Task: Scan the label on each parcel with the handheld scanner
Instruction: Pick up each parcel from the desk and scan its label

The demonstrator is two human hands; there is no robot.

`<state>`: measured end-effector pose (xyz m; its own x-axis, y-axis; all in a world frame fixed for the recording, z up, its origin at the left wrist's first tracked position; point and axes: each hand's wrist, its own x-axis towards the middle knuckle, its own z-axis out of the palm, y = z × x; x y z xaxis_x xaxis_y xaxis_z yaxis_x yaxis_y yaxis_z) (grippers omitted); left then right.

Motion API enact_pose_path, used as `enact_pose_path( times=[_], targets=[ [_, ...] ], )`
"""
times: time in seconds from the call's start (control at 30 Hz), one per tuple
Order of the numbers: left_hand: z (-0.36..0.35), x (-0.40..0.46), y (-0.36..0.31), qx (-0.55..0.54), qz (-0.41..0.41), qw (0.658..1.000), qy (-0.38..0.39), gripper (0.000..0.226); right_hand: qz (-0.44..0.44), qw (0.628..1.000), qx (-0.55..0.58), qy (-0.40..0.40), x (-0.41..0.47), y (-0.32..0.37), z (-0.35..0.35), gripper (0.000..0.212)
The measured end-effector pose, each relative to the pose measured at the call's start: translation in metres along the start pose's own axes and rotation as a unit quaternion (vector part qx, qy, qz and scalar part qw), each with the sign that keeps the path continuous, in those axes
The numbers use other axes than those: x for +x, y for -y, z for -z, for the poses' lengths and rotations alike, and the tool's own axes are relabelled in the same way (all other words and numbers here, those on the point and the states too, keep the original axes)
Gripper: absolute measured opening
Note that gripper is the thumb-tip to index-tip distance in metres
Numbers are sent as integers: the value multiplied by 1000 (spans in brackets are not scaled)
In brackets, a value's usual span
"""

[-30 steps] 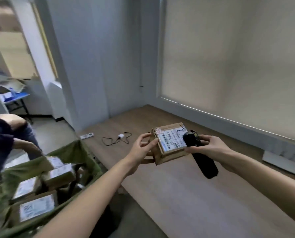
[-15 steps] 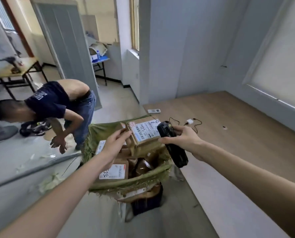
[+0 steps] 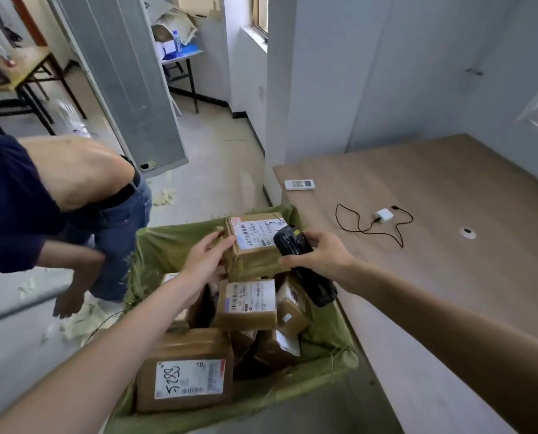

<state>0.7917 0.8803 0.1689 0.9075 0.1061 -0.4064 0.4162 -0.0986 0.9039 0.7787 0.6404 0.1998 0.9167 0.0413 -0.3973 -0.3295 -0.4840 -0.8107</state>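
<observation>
- Here, the left hand (image 3: 206, 261) holds a cardboard parcel (image 3: 255, 245) by its left edge, fingers curled against the side, above the open green sack (image 3: 330, 333).
- The parcel's white label (image 3: 256, 233) faces up toward the camera (barcode at its left part, a handwritten mark at its upper right).
- The right hand (image 3: 319, 256) grips the black handheld scanner (image 3: 303, 264), fingers wrapped round its body; the scanner's head lies just beside the right end of the label, its handle slanting down and to the right.
- Inside the sack lie further parcels: a labelled box (image 3: 247, 305) directly below the held one, and a larger box (image 3: 186, 374) at the near end whose label bears the handwritten number 5288.
- To the right stands a wooden platform (image 3: 449, 261) carrying a white remote (image 3: 299, 184) and a white charger (image 3: 384, 214) with a black cable (image 3: 368, 228).
- At the left a second person (image 3: 57, 198) in a dark shirt and jeans bends forward over the floor (image 3: 205, 158), which is littered with pale scraps.
- In the background stands a small blue table (image 3: 183, 56) with clutter on it.
</observation>
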Motion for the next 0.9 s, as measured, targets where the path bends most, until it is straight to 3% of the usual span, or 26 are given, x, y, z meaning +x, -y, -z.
enact_pose_path(
  times=[0.1, 0.33, 0.5, 0.67, 0.9],
  targets=[
    [-15, 41, 1, 15, 12, 1000, 10, 57, -22, 1000, 2, -8, 34, -14, 2, 49],
    [-35, 112, 16, 137, 1, 990, 22, 48, -68, 997, -22, -34, 85, -39, -6, 64],
    [-20, 127, 24, 187, -26, 982, 11, 12, -79, 994, -72, -36, 91, -45, -13, 59],
    [-9, 124, 11, 220, -58, 973, 41, 35, -83, 993, -48, -65, 78, -38, -10, 69],
    [-53, 86, -39, 218, -139, 953, 160, 40, -80, 985, -29, -147, 0, -27, 41, 66]
  ],
)
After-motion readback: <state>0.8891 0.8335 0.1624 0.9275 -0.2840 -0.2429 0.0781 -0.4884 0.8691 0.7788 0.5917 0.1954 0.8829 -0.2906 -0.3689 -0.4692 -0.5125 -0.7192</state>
